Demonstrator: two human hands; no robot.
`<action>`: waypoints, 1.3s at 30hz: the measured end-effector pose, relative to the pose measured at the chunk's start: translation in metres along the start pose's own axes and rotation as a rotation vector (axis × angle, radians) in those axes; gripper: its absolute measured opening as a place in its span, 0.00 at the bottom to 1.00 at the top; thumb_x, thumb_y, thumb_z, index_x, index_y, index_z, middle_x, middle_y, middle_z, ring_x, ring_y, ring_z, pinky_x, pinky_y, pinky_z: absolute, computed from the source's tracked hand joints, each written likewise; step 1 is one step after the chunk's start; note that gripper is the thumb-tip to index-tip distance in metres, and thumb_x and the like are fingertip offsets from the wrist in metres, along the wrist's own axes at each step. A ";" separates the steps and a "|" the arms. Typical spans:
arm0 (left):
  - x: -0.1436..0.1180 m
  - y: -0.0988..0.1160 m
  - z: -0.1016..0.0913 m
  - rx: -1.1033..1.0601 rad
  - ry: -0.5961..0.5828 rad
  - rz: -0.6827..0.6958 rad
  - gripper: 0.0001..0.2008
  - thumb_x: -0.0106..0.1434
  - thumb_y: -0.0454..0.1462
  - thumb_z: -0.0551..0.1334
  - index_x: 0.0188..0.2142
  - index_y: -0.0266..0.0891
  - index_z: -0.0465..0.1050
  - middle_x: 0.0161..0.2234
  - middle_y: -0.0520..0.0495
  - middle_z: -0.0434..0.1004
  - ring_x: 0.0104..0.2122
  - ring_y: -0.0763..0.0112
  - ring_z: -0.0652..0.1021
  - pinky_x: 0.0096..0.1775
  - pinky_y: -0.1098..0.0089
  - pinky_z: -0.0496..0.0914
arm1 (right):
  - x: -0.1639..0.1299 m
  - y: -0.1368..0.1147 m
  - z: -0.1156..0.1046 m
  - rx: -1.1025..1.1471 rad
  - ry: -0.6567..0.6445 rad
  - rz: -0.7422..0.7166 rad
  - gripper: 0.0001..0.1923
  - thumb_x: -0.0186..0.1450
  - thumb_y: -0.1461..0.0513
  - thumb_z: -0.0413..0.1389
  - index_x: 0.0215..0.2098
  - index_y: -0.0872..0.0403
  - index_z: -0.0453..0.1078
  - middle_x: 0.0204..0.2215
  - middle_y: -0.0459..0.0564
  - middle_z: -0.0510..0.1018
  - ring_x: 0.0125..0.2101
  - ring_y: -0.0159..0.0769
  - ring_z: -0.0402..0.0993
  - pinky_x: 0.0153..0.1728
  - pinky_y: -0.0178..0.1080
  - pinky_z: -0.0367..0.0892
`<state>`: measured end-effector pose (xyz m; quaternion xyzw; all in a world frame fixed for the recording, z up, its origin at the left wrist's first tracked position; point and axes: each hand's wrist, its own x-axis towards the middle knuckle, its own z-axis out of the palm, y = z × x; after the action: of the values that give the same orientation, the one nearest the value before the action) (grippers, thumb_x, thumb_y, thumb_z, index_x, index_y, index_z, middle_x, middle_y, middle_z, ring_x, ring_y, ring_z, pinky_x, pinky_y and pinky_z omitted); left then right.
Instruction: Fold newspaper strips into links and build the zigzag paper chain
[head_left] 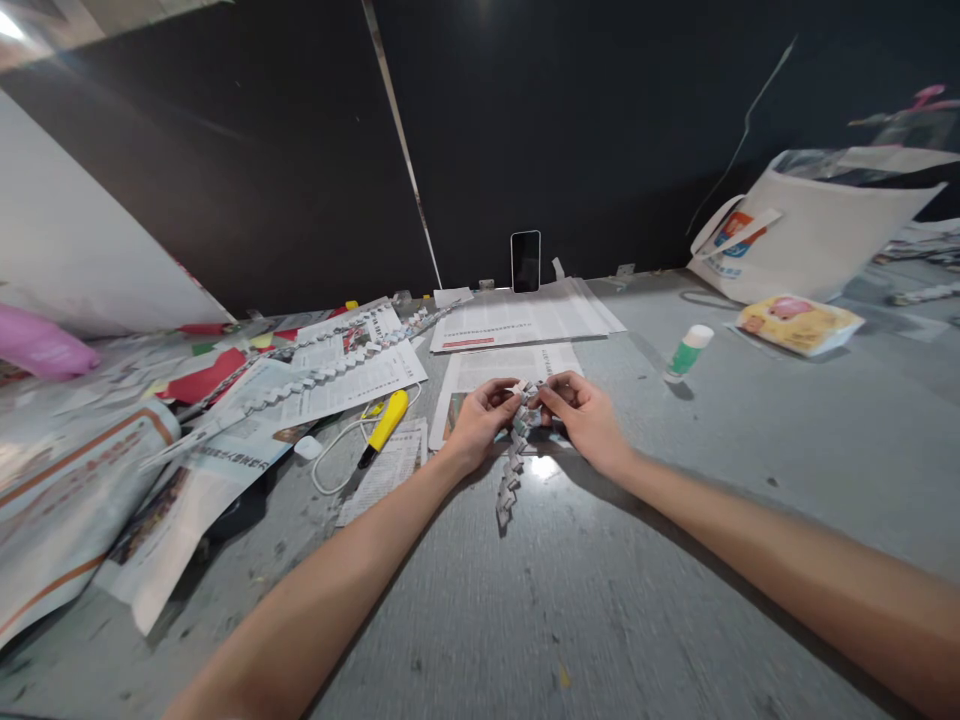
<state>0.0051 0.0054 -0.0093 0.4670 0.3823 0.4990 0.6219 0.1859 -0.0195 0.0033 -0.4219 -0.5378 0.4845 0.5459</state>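
Note:
A zigzag chain of folded newspaper strips [509,480] hangs toward me from between my fingers, its lower end near the grey tabletop. My left hand [484,422] pinches the top end of the chain from the left, thumb and fingers pressed together. From the other side, my right hand [583,415] also closes its thumb and forefinger on that top end. The exact fold between the fingertips is too small to make out. Under and beyond both hands lies a newspaper sheet [465,375].
Left of my hands lie a yellow-handled cutter [386,425], a white cable and more newspaper, with a longer paper chain [315,378] across it. A glue stick [688,353] stands to the right, near a yellow packet [799,325] and a white bag [817,225]. A phone [526,262] leans at the back.

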 end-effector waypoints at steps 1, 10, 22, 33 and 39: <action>0.000 0.000 0.000 -0.003 -0.004 0.000 0.34 0.49 0.51 0.81 0.49 0.36 0.78 0.34 0.47 0.80 0.33 0.71 0.78 0.36 0.71 0.69 | 0.000 -0.001 -0.001 -0.004 0.003 0.004 0.23 0.64 0.41 0.65 0.37 0.50 0.70 0.28 0.48 0.79 0.26 0.35 0.72 0.30 0.39 0.69; -0.002 0.003 0.001 0.010 0.000 -0.002 0.32 0.49 0.50 0.80 0.49 0.37 0.78 0.34 0.47 0.80 0.33 0.72 0.78 0.36 0.72 0.68 | -0.001 -0.004 0.000 -0.037 -0.047 -0.041 0.23 0.67 0.40 0.62 0.38 0.50 0.70 0.28 0.46 0.76 0.26 0.34 0.70 0.30 0.39 0.68; -0.001 0.000 0.000 -0.001 -0.003 0.005 0.32 0.50 0.50 0.80 0.49 0.37 0.77 0.34 0.47 0.80 0.33 0.70 0.78 0.36 0.71 0.69 | -0.003 -0.004 0.000 -0.052 -0.028 -0.062 0.20 0.67 0.43 0.62 0.39 0.51 0.72 0.27 0.47 0.76 0.26 0.35 0.70 0.29 0.40 0.68; -0.003 0.001 0.000 0.077 -0.002 0.062 0.28 0.53 0.50 0.79 0.45 0.37 0.77 0.34 0.48 0.78 0.32 0.73 0.75 0.35 0.72 0.67 | -0.004 -0.005 0.000 -0.115 -0.010 -0.073 0.20 0.68 0.43 0.62 0.38 0.50 0.74 0.27 0.46 0.76 0.27 0.36 0.70 0.30 0.40 0.67; -0.005 0.002 0.001 0.110 -0.040 0.080 0.26 0.53 0.51 0.78 0.42 0.36 0.76 0.32 0.49 0.77 0.30 0.74 0.73 0.34 0.72 0.66 | -0.005 -0.005 0.000 -0.113 -0.016 -0.073 0.21 0.69 0.42 0.61 0.35 0.50 0.74 0.28 0.48 0.77 0.26 0.35 0.68 0.29 0.40 0.65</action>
<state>0.0048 0.0001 -0.0074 0.5252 0.3776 0.4923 0.5825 0.1867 -0.0253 0.0077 -0.4284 -0.5838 0.4364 0.5340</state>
